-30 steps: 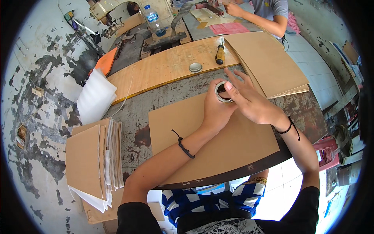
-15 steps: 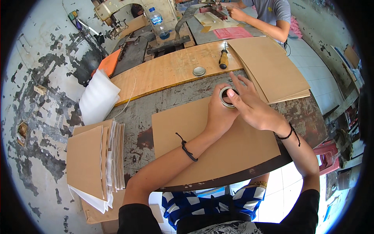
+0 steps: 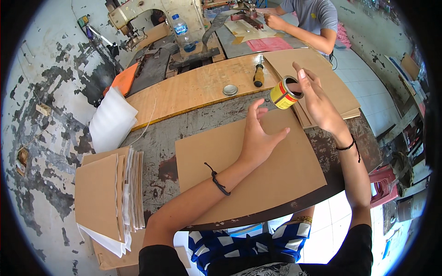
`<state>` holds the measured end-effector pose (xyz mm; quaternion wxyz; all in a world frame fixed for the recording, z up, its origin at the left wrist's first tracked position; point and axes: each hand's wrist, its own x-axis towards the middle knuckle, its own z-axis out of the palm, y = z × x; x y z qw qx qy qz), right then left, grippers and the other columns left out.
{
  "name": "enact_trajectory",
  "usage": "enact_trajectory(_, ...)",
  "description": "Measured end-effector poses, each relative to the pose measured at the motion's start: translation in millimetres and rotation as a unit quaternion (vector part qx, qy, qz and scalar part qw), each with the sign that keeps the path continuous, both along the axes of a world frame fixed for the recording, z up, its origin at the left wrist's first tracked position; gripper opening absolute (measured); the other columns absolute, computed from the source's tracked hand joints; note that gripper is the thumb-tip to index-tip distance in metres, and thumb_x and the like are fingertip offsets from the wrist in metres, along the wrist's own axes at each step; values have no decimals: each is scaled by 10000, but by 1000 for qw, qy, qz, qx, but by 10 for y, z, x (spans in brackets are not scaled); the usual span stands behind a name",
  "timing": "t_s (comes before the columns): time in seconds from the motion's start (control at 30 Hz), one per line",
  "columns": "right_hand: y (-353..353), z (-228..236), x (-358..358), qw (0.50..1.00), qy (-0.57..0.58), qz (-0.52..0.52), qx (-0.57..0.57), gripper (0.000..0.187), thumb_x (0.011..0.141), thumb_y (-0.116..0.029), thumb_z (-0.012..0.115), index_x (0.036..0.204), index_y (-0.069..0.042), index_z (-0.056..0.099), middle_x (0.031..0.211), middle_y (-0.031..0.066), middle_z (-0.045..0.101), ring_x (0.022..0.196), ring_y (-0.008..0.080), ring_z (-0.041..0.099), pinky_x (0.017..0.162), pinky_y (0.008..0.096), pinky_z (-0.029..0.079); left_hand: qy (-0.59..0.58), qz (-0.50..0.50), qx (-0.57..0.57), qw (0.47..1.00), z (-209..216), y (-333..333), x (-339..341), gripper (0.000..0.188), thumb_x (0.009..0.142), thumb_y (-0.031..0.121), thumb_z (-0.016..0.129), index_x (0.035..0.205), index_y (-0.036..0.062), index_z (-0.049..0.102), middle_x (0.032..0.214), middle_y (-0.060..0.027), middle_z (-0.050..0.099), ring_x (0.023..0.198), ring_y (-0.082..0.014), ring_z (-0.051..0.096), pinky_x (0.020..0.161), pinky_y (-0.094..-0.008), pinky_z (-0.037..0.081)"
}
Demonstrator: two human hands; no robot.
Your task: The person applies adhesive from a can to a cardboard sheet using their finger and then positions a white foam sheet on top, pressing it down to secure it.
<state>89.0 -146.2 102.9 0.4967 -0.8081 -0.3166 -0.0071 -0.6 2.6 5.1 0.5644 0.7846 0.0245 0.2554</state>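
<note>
The near edge of the surface [image 3: 159, 142] curves past the person's lap, and its right side ends above the tiled floor [image 3: 330, 225]. A brown sheet [image 3: 294, 163] lies along that near edge, leaving a bare, scratched strip on its left and far sides and a smaller bare patch to its right. A wooden board [image 3: 184, 87] bounds the far side, with a round metal lid [image 3: 230, 89] and a screwdriver [image 3: 258, 76] on it. Brown stacks limit the room at far right [image 3: 340, 92] and near left [image 3: 99, 193].

The can [image 3: 282, 95] is small, yellow with red bands, its metal rim around a dark, uncovered mouth. It is held tilted toward the right, near the sheet's far right corner.

The right hand [image 3: 320, 103] grasps the can at its rim; one finger seems to dip into the mouth. The left hand [image 3: 258, 138] is released, thumb and fingers spread well apart above the sheet, just beside the can.
</note>
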Motion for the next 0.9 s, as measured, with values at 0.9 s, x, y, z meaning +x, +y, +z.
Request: enact_trajectory(0.9,70,-187,-33,990,-23,81,-118,819,1028,-634,293,1481,43,374,1477,199,463,1448,371,253,1177,450,262,-62,16,31,997,12,-53,10,882,756,270,867,1402,17,323,1303,-228,402,1258,-359,419,1063,-464,375)
